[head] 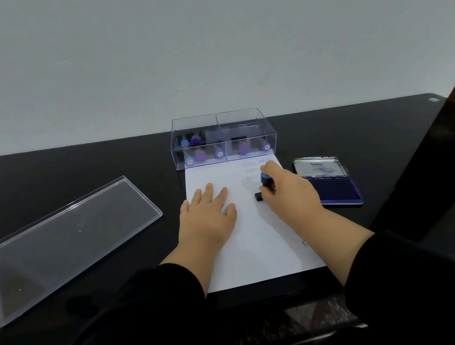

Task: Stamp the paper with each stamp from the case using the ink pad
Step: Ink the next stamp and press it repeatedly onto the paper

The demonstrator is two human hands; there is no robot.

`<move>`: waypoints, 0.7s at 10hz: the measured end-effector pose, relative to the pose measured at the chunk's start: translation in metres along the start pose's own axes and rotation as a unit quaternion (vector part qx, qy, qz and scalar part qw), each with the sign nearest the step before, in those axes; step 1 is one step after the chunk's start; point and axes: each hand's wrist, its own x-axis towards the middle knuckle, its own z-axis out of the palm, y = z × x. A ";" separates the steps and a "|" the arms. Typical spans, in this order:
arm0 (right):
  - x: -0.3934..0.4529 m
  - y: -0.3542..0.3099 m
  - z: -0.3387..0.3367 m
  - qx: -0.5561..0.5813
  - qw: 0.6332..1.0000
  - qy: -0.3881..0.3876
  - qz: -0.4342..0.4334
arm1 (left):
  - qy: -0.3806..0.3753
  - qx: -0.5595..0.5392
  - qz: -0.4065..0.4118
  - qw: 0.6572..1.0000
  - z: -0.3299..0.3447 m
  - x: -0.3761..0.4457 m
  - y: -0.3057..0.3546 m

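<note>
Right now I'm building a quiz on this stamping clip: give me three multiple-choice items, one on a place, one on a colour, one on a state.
1. Where is the ink pad? A left of the paper B right of the paper C inside the case
2. What colour is its ink? A red B green C blue
3. The left hand is: A flat on the paper B gripping a stamp C lifting the lid

B: it lies beside the paper's right edge.
C: the open pad shows blue.
A: its fingers are spread on the sheet.

left hand [207, 215] flat, right hand [284, 188] gripping
</note>
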 end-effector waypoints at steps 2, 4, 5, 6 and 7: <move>-0.002 -0.001 0.001 -0.029 1.000 0.004 -0.011 | 0.005 -0.007 0.000 1.000 0.000 -0.002 0.000; -0.002 0.001 0.002 -0.025 1.000 0.001 -0.007 | 0.003 -0.005 -0.002 1.000 0.000 -0.003 0.001; 0.000 0.003 0.001 -0.011 1.000 -0.003 -0.004 | 0.000 -0.002 -0.003 1.000 0.000 -0.003 0.001; 0.000 0.001 -0.001 -0.004 1.000 -0.011 -0.003 | 0.000 -0.002 -0.003 1.000 0.000 -0.002 0.001; 0.002 -0.003 -0.002 -0.032 0.999 -0.019 -0.003 | 0.002 -0.001 -0.002 1.000 0.000 -0.002 0.001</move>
